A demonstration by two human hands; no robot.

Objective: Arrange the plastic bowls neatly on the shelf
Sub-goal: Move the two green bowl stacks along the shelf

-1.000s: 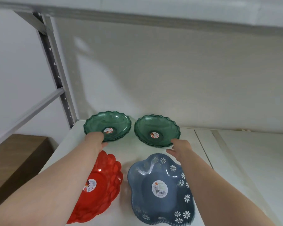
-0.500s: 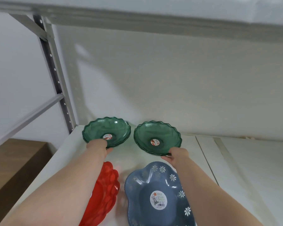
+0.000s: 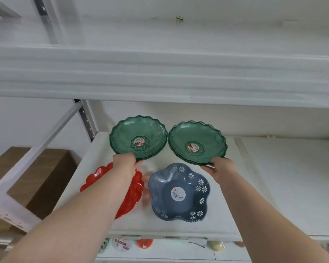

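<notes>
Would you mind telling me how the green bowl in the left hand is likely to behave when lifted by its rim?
The left green bowl looks thin and translucent, so probably light and slightly flexible. The left hand pinches only its near rim, so it may sag or tip away. Its glossy, scalloped edge could be a little slippery, though the waves may help the grip.
</notes>
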